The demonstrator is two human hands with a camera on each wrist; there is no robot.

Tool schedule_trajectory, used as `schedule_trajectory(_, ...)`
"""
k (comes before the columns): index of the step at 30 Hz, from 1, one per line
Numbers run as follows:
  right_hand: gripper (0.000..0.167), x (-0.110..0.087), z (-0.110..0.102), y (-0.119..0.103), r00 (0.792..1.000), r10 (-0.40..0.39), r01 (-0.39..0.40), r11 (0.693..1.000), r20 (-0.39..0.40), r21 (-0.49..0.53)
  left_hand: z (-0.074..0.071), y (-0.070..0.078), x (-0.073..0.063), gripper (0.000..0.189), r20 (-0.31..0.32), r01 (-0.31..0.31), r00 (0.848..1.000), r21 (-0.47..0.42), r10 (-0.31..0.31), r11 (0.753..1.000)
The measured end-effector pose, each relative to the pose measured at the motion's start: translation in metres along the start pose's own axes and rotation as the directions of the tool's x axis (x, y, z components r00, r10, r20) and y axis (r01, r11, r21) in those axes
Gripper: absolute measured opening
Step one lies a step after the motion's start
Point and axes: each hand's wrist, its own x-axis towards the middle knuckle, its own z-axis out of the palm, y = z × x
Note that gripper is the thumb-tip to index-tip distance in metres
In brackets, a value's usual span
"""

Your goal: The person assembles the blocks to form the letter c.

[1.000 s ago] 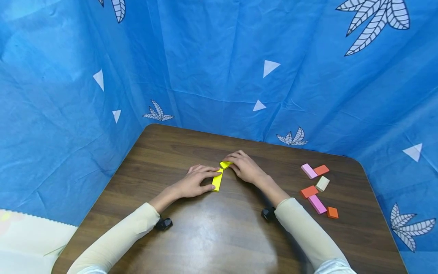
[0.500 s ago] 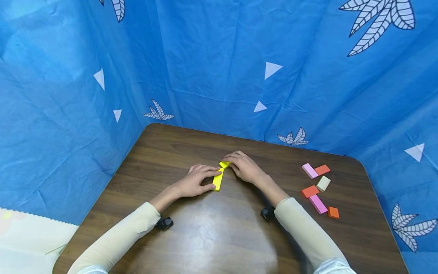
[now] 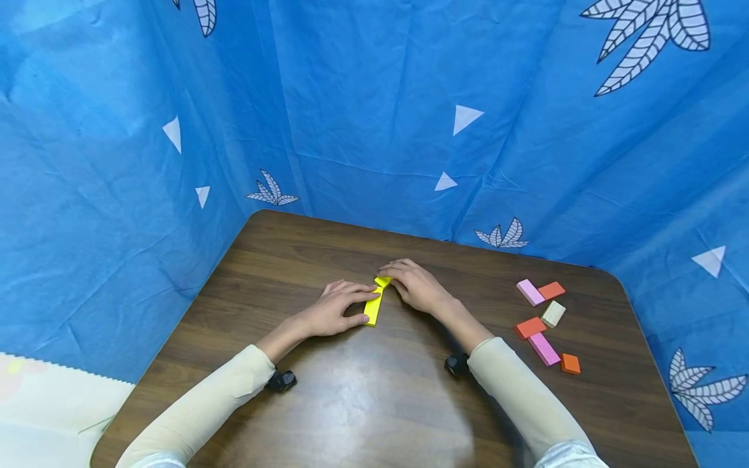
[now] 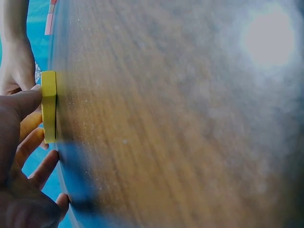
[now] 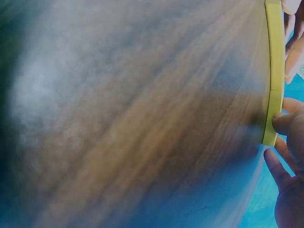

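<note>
Two yellow wooden blocks meet end to end at a slight angle near the middle of the table. My left hand (image 3: 333, 313) pinches the nearer, longer-looking yellow block (image 3: 372, 311), its thumb by the near end and fingertips at the far end. At the farther yellow block (image 3: 383, 281) is my right hand (image 3: 417, 286), gripping it from the right and covering part of it. The right wrist view shows the seam between the nearer block (image 5: 275, 45) and the farther block (image 5: 271, 116), where the right thumb presses. Both lie flat on the tabletop.
On the right of the brown wooden table (image 3: 328, 416) lie two pink blocks (image 3: 544, 349), two red-orange blocks (image 3: 530, 327), a pale wood block (image 3: 552, 314) and a smaller orange block (image 3: 570, 363). A blue patterned cloth (image 3: 363, 117) hangs behind the table's back edge.
My right hand has edged slightly left with the farther yellow block, against the nearer one. The left hand stays practically still on its block.
</note>
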Motion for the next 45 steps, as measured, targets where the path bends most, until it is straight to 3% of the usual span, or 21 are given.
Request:
schedule_trajectory(10,0.042,-0.004,-0.001,-0.001,1.000,0.015,-0.014,1.000,-0.016,0.018,0.001,0.001,0.001,0.056,-0.008,-0.010,1.000,-0.008,0.010,1.000)
schedule_trajectory(15,0.049,-0.012,-0.004,0.006,0.996,0.065,-0.060,0.996,-0.068,0.065,0.002,0.002,0.002,0.056,-0.009,-0.011,1.000,-0.008,0.011,1.000)
schedule_trajectory(21,0.046,-0.035,-0.012,0.025,0.985,0.133,-0.124,0.989,-0.111,0.082,0.002,0.003,0.001,0.056,-0.017,-0.009,1.000,-0.008,0.008,1.000)
schedule_trajectory(26,0.044,-0.062,-0.021,0.045,0.971,0.153,-0.134,0.984,-0.184,0.114,0.001,0.003,0.001,0.057,-0.020,-0.002,1.000,-0.007,0.001,1.000)
schedule_trajectory(34,0.040,-0.107,-0.045,0.076,0.932,0.261,-0.228,0.962,-0.252,0.153,0.000,0.004,0.001,0.059,-0.025,0.006,1.000,-0.016,-0.006,1.000)
schedule_trajectory(45,0.040,-0.171,-0.069,0.115,0.845,0.413,-0.394,0.910,-0.339,0.125,0.000,0.005,0.000,0.059,-0.027,0.005,1.000,-0.020,-0.005,1.000)
